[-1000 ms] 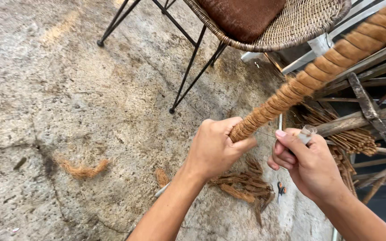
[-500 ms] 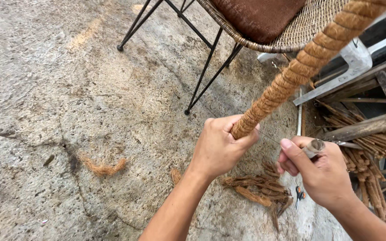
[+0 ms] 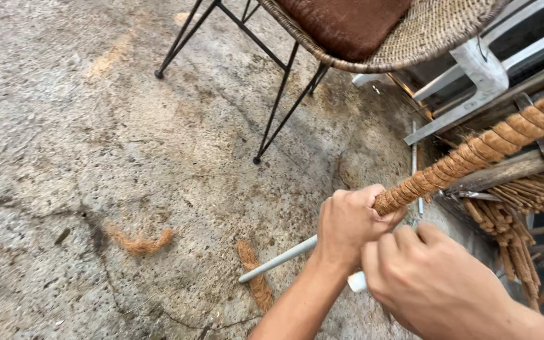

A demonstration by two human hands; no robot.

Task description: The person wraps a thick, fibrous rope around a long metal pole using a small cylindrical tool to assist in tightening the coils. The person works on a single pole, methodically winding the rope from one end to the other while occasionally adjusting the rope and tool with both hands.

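Observation:
A long pole wrapped in brown coir rope [image 3: 473, 154] slants down from the upper right. My left hand [image 3: 347, 226] is shut around its lower wrapped end. Past that hand a bare white rod [image 3: 278, 259] sticks out toward the lower left, in line with the pole. My right hand [image 3: 436, 283] lies just below and in front of the left one, back toward the camera, fingers curled against the pole's end. A small white piece [image 3: 357, 281] shows at its edge. What the right hand holds is hidden.
A wicker chair [image 3: 436, 31] with a brown cushion stands on thin black legs [image 3: 278, 107] at the top. White frame parts [image 3: 473, 69] and a bundle of coir-wrapped sticks [image 3: 511, 220] lie at the right. Loose coir tufts [image 3: 140, 242] lie on the concrete floor.
The pole has tilted lower and flatter. My right hand has moved in from the right, under and against the left hand, and the small metal thing in its fingers is hidden. The view shifted right.

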